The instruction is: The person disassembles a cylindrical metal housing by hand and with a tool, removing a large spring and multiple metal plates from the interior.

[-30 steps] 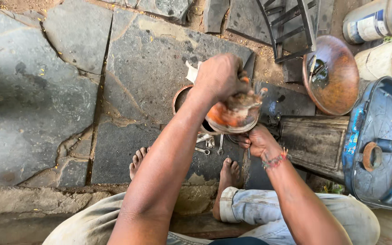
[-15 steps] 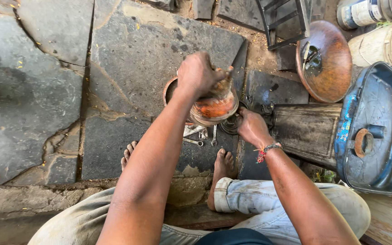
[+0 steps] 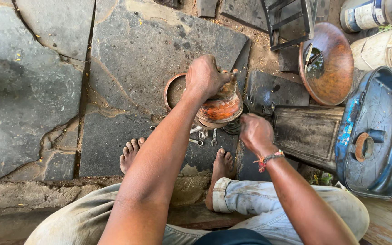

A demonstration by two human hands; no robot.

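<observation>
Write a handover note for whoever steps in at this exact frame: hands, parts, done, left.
Left hand presses down on top of the rusty orange round part. Right hand sits at the part's lower right edge; whether it grips anything cannot be told. Wrenches lie on the stone floor between the bare feet. A round rusty dish lies aside. The part is not yet released; progress cannot be judged.

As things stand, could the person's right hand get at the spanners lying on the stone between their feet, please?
Probably yes. The right hand rests just beside the spanners, with only bare stone floor between; the rusty round part under the left hand overhangs some of them.
</observation>
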